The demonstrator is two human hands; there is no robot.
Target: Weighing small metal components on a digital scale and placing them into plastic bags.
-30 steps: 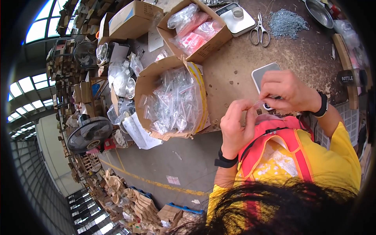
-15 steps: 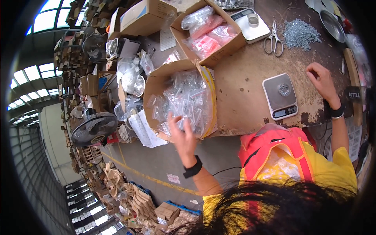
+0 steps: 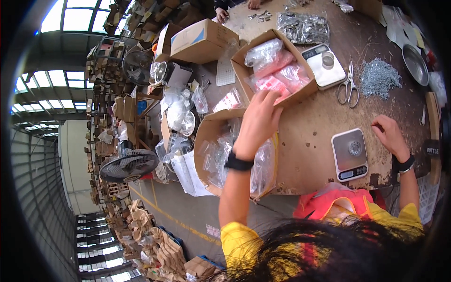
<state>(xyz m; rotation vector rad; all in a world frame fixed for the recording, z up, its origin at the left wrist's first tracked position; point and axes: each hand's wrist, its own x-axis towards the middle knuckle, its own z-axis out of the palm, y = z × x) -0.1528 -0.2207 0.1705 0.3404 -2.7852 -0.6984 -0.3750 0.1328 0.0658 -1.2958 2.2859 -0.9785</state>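
Note:
My left hand [image 3: 259, 122] is stretched over the near box, its fingertips at the edge of the open cardboard box [image 3: 304, 95] of red-and-clear plastic bags [image 3: 286, 70]. Its fingers are bent and apart from the thumb, and nothing shows in them. Under my left forearm stands another cardboard box [image 3: 203, 136] holding clear plastic bags [image 3: 265, 164] with small parts. My right hand [image 3: 390, 135], loosely curled with nothing visible in it, rests on the table right of a small digital scale [image 3: 345, 162]. A small heap of metal pieces [image 3: 354, 148] lies on that scale.
Scissors [image 3: 348, 89] lie between a second scale [image 3: 331, 73] and a pile of small metal parts [image 3: 380, 77]. A metal bowl [image 3: 415, 65] sits at the far right. Loose bags and a fan [image 3: 129, 162] are on the left. Another person's hand [image 3: 222, 15] shows at the far edge.
My left hand has moved from above the near box of clear bags, away from me and rightward to the box of red bags. My right hand stays beside the scale. The view has shifted.

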